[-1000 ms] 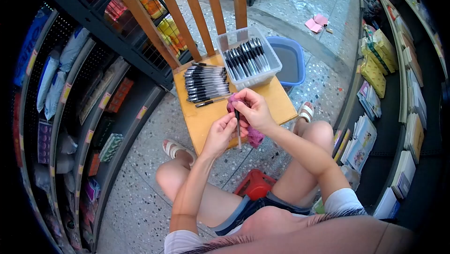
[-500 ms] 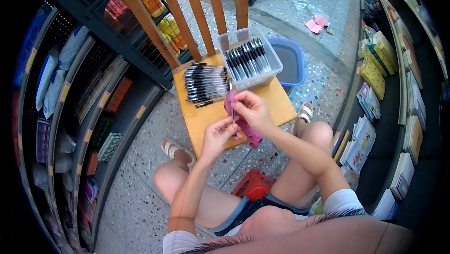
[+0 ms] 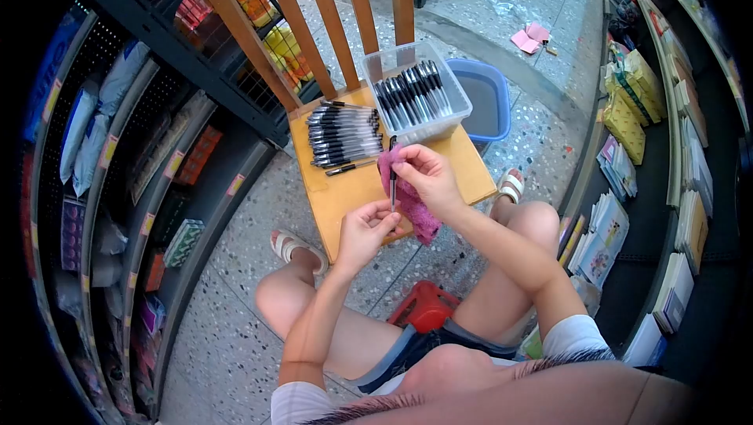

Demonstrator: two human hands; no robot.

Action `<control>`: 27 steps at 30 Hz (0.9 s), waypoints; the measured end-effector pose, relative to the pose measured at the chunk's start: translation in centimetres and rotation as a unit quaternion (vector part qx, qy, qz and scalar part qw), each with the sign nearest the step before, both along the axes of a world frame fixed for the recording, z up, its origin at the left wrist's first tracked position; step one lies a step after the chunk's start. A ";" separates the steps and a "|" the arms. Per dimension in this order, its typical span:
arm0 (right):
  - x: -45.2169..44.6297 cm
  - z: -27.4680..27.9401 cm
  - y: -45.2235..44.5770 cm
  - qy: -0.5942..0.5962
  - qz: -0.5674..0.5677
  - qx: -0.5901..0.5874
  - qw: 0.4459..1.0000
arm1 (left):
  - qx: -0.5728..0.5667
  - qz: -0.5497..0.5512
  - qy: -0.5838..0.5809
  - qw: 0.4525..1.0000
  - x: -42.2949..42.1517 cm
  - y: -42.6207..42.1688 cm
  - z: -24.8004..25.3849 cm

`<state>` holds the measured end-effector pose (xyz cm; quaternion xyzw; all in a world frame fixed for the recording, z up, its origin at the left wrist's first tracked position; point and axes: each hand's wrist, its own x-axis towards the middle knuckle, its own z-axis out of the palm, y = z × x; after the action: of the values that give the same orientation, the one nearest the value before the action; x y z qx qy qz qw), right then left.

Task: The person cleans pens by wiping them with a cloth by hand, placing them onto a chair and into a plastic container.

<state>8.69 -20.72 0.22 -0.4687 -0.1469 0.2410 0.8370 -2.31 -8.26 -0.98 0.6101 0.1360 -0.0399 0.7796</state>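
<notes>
A pen (image 3: pixel 393 192) stands nearly upright over the front of a wooden chair seat (image 3: pixel 325 205). My left hand (image 3: pixel 367 230) is closed, pinching its lower end between thumb and fingers. Higher up, my right hand (image 3: pixel 431 182) is closed on a pink cloth (image 3: pixel 420 221), which lies against the pen and hangs down below the hand. Dark-capped pens (image 3: pixel 343 136) lie in a pile on the seat's left side. To their right a clear plastic box (image 3: pixel 430 136) holds several more pens in rows.
Behind the chair's right side, a blue basin (image 3: pixel 492 131) sits on the speckled floor. Stocked shelves (image 3: pixel 200 213) curve along the left, and another shelf unit (image 3: pixel 639 225) with books runs along the right. A red stool (image 3: pixel 426 309) shows between my legs.
My right hand and the cloth have shifted slightly along the pen, so more of its dark upper end shows. My left hand keeps its grip, slightly lower.
</notes>
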 end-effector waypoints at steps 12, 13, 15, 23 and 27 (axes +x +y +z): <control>-1.9 -1.8 1.0 -0.092 0.027 -0.081 0.992 | 0.031 0.046 -0.001 0.998 0.7 0.6 1.0; -1.8 -1.8 0.9 -0.078 0.033 -0.070 0.994 | 0.029 0.055 -0.003 0.998 0.8 0.6 1.1; -1.4 -1.2 0.9 -0.049 0.019 -0.046 0.998 | 0.026 0.072 -0.005 0.997 1.0 0.6 1.2; 0.1 0.4 0.9 -0.039 -0.032 -0.048 0.998 | 0.116 0.058 -0.006 0.992 0.7 -0.6 0.2; -0.3 -0.8 1.3 -0.049 -0.036 -0.074 0.995 | 0.127 0.067 0.000 0.990 0.7 -0.7 0.3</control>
<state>8.38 -19.40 -0.55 -0.5454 -0.1524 0.1976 0.8002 -1.56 -8.95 -0.73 0.6934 0.1811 0.0300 0.6968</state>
